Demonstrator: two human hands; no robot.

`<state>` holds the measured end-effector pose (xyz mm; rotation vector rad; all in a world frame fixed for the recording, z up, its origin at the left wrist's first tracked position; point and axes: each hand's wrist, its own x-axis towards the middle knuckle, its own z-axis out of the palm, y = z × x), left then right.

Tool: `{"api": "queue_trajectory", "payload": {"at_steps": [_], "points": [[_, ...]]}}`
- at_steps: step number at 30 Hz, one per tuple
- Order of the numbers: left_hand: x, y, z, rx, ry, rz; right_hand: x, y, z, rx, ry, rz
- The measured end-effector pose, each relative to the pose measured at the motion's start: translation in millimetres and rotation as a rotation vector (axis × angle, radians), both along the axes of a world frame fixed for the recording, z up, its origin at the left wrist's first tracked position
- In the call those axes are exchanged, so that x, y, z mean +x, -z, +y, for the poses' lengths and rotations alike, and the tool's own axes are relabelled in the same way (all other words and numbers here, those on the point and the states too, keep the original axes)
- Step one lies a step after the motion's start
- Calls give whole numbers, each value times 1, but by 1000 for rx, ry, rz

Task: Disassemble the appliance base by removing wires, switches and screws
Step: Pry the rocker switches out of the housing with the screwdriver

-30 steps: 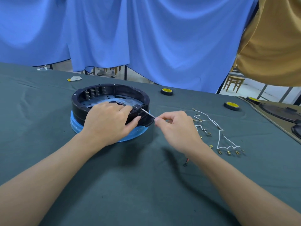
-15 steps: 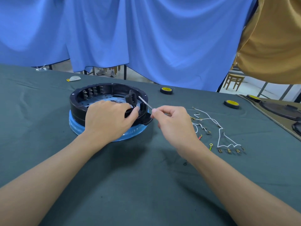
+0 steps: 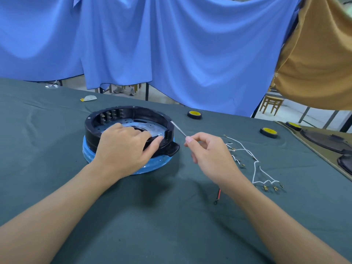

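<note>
The round black appliance base (image 3: 122, 113) sits on a blue film-wrapped ring on the green cloth, left of centre. My left hand (image 3: 123, 147) grips its near rim, fingers curled over the wall and thumb beside a black switch block (image 3: 168, 134). My right hand (image 3: 211, 155) pinches a thin metal tool (image 3: 178, 128), whose tip touches the base's right rim. Several switch terminals (image 3: 111, 115) stand along the inner back wall. A bundle of removed white wires (image 3: 253, 162) with brass terminals lies to the right of my right hand.
A short red wire (image 3: 218, 195) lies near my right wrist. Two black-and-yellow tape rolls (image 3: 194, 114) (image 3: 268, 132) sit further back. Dark round parts on a tan mat (image 3: 327, 140) fill the far right. Blue curtains hang behind the table.
The switch block that stood raised inside the rim half a second ago is now lower against the wall. My right hand has pulled back to the right and the tool tip moved to the outer rim.
</note>
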<state>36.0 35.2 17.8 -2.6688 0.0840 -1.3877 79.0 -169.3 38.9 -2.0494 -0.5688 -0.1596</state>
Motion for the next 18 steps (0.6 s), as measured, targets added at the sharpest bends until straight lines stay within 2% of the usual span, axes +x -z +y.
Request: {"api": "queue_trajectory", "payload": {"at_steps": [2, 4, 7, 14, 18], "points": [[-2, -2, 10, -78, -16, -108, 1, -5, 0, 38, -26, -1], [-5, -6, 27, -243, -70, -231, 3, -10, 2, 75, -53, 21], [-8, -3, 53, -514, -133, -231, 7, -18, 10, 54, -91, 47], [1, 12, 62, -950, 100, -210, 29, -52, 55, -300, -198, -95], [6, 13, 65, -1163, 162, -188, 44, -64, 94, -492, -258, -190]]}}
